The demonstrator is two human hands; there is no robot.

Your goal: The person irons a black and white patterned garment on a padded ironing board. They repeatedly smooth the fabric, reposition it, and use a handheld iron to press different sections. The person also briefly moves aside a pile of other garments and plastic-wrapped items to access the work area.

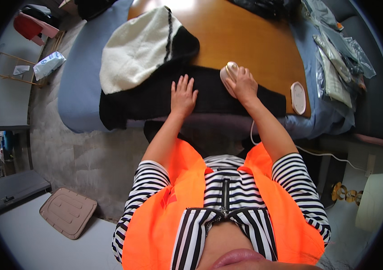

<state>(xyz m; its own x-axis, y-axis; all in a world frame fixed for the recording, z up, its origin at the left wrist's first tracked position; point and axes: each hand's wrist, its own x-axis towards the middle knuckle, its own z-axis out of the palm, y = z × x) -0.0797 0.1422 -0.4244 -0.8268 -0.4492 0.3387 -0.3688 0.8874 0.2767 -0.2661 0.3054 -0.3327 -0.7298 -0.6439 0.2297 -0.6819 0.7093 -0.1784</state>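
A black and white knitted garment (137, 50) lies over a wooden board and blue cloth before me. My left hand (183, 98) rests flat, palm down, on its black part, holding nothing. My right hand (245, 84) grips a small white handheld iron (228, 77), which lies on the black fabric to the right of my left hand. A white cord (253, 133) hangs below my right forearm. Near the board's right edge, an oval white and pink base (298, 98) sits apart from the iron.
Clear plastic bags with folded items (336, 64) lie at the right. The board (245, 37) rests on blue cloth (80, 77). A brown plastic lid (68, 213) is at the lower left, a lamp (373, 202) at the lower right. A wooden rack holds a white packet (49, 65).
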